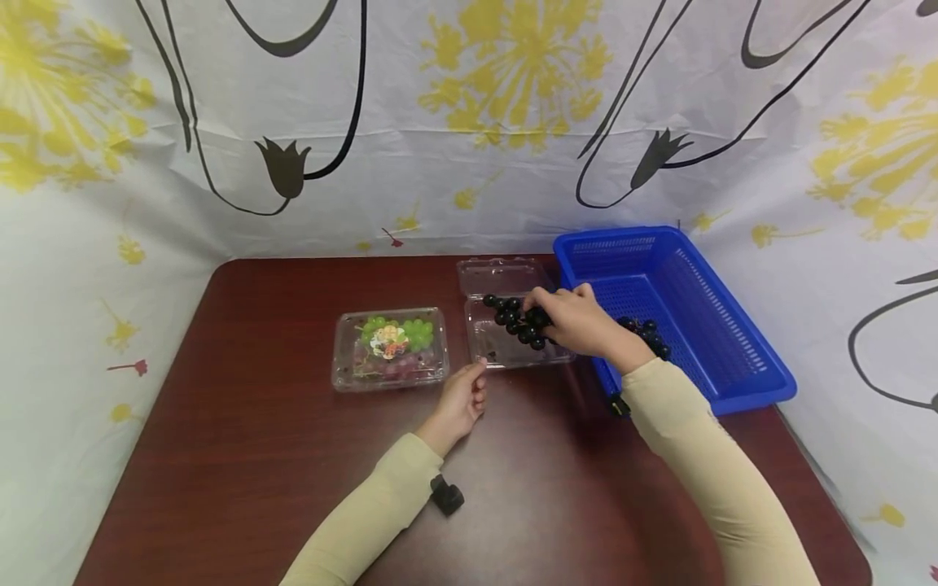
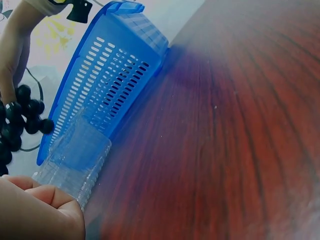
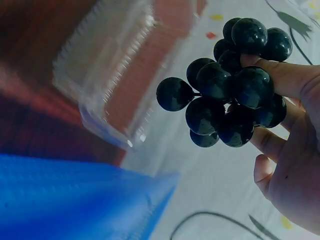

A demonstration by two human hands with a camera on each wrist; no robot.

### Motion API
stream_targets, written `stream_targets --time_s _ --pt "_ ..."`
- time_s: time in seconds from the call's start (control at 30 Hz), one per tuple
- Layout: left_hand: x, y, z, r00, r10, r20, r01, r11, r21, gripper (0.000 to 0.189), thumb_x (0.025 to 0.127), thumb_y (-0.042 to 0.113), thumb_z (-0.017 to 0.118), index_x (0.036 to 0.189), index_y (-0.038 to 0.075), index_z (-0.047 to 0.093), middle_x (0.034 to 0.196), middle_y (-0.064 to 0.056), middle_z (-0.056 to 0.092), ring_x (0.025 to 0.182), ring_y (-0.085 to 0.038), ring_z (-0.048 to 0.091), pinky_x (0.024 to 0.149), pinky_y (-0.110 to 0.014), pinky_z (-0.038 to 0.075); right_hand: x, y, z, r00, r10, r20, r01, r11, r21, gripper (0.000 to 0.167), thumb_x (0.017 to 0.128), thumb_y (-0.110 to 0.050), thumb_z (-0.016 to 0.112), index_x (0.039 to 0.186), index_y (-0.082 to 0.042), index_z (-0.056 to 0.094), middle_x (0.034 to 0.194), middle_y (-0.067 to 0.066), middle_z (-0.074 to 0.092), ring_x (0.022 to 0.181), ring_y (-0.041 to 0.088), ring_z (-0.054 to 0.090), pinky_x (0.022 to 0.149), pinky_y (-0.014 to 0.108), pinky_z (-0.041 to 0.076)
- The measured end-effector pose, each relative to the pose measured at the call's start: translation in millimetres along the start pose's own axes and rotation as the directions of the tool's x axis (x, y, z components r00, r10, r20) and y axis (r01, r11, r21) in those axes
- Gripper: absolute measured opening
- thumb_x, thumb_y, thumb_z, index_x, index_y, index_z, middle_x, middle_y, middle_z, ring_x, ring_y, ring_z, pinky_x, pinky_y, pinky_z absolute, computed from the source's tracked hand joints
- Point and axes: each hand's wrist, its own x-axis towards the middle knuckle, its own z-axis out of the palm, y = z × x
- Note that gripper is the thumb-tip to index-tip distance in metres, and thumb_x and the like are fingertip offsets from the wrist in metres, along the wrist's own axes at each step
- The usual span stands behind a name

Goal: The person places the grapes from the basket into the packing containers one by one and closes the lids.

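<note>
A bunch of black grapes (image 1: pixel 517 322) hangs from my right hand (image 1: pixel 575 320), whose thumb and fingers pinch it. In the right wrist view the same black grapes (image 3: pixel 215 90) show large and glossy. Beneath them lies a clear plastic clamshell box (image 1: pixel 513 354), its lid (image 1: pixel 498 277) folded back. My left hand (image 1: pixel 460 403) has curled fingers and pinches the near left corner of that box. The left wrist view shows the hand (image 2: pixel 42 207) at the box's wall (image 2: pixel 75 155); its fingertips are partly hidden.
To the right stands a blue basket (image 1: pixel 758 382) holding more dark grapes (image 1: pixel 648 338), partly behind my right arm. At left sits a shut clear box (image 1: pixel 352 376) with green grapes (image 1: pixel 418 334) and reddish ones inside. A patterned cloth (image 1: pixel 440 195) hangs behind the brown table (image 1: pixel 242 423).
</note>
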Motion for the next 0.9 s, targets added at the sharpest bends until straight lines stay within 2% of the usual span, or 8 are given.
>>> stream_targets --time_s 0.27,0.5,0.73,0.9 --pt "-1.6 0.7 1.4 1.000 -0.023 -0.003 0.023 1.000 0.008 0.018 0.097 0.028 0.057 0.082 0.021 0.049 0.063 0.010 0.041 0.052 -0.003 0.032 0.049 -0.018 0.026 12.3 -1.7 21.9 0.996 -0.004 0.087 0.008 0.999 -0.052 0.038 0.083 -0.005 0.069 0.115 -0.020 0.055 0.110 0.003 0.071 0.098 0.025 0.062 0.081 0.044 0.029" --pt "-1.1 0.6 1.4 1.000 -0.027 0.000 0.027 1.000 0.016 0.018 0.097 0.029 0.057 0.082 0.021 0.049 0.063 0.010 0.041 0.052 -0.004 0.032 0.051 -0.019 0.026 16.7 -0.9 38.0 0.992 0.002 0.127 0.010 0.995 -0.096 0.039 0.082 -0.004 0.069 0.115 -0.020 0.056 0.091 0.002 0.072 0.083 0.023 0.059 0.079 0.044 0.030" --pt "-2.3 0.3 0.9 1.000 -0.026 0.004 0.026 1.000 0.017 0.018 0.097 0.029 0.056 0.082 0.021 0.049 0.063 0.010 0.041 0.051 -0.004 0.032 0.050 -0.019 0.026 18.7 1.9 47.1 0.991 0.009 0.131 0.005 0.995 -0.102 0.038 0.084 -0.005 0.069 0.115 -0.020 0.054 0.091 0.003 0.072 0.085 0.024 0.060 0.080 0.045 0.031" --pt "-2.5 0.0 0.7 0.999 -0.032 -0.002 0.032 0.999 0.013 0.016 0.096 0.029 0.057 0.084 0.021 0.050 0.063 0.010 0.041 0.052 -0.004 0.032 0.051 -0.019 0.026 20.2 3.6 49.5 0.983 0.036 0.180 -0.019 0.996 -0.092 0.036 0.088 -0.007 0.066 0.118 -0.019 0.052 0.078 0.002 0.066 0.078 0.020 0.059 0.078 0.042 0.029"
